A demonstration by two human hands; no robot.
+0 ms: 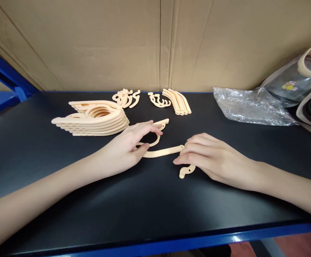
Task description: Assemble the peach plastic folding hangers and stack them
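Seemingly for steadiness, the left hand (130,144) holds the pale frame (161,153); the right hand (214,157) curls over a wavy piece (187,170), grip hidden.

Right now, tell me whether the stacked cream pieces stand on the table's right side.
No, the stacked cream pieces stand at the left of the table, near the left hand.

Left grip (130,142): a bare, slender hand with slim fingers and rounded tips
Right grip (214,155): a bare hand of similar build, some fingers partly hidden
Left forearm (51,187): uncovered, smooth, narrow at the wrist, broader toward the elbow
Right forearm (284,184): uncovered along its visible length, likewise slim and smooth
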